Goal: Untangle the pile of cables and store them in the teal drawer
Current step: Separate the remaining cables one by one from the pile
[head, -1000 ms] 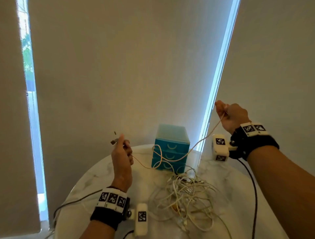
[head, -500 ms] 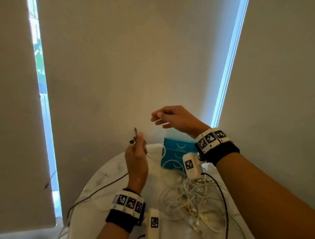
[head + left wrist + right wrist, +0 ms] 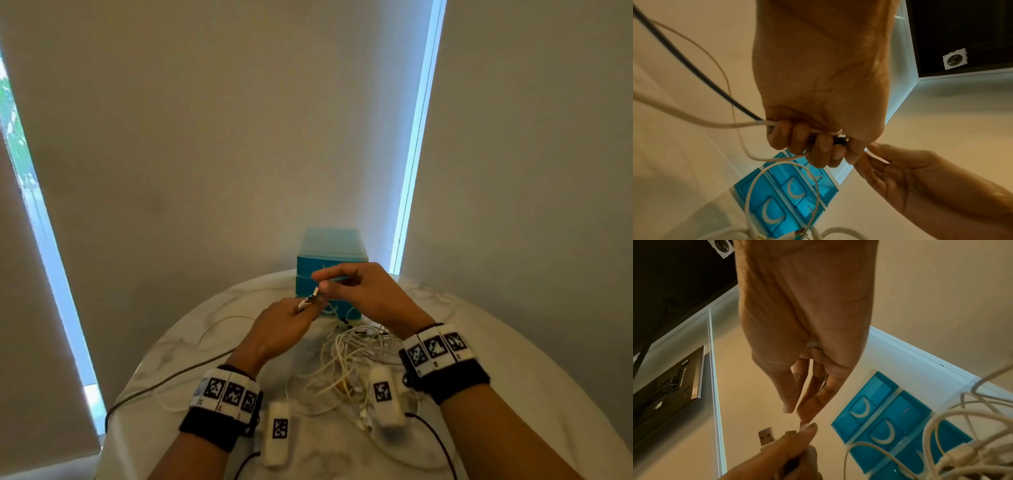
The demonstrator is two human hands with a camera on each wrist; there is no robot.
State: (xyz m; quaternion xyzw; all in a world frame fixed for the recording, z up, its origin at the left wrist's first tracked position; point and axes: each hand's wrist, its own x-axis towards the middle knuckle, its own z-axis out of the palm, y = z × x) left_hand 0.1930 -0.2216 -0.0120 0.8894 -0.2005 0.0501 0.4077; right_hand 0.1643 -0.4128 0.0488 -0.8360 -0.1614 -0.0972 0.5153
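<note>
A tangled pile of white cables lies on the round marble table, in front of the teal drawer unit, whose drawers are closed. My left hand is raised over the table and grips a bundle of white cables and one dark cable. Their plug ends, one a USB plug, stick out past its thumb. My right hand meets it from the right and pinches a small white connector at the left thumb tip.
Roller blinds hang close behind the table, with bright window strips at left and right. A dark cable trails off the table's left edge. Wrist camera units hang under both wrists, over the cable pile.
My right hand let go of the cable it held high on the right, swung left and down, and now pinches a connector at my left hand. The left hand lowered slightly.
</note>
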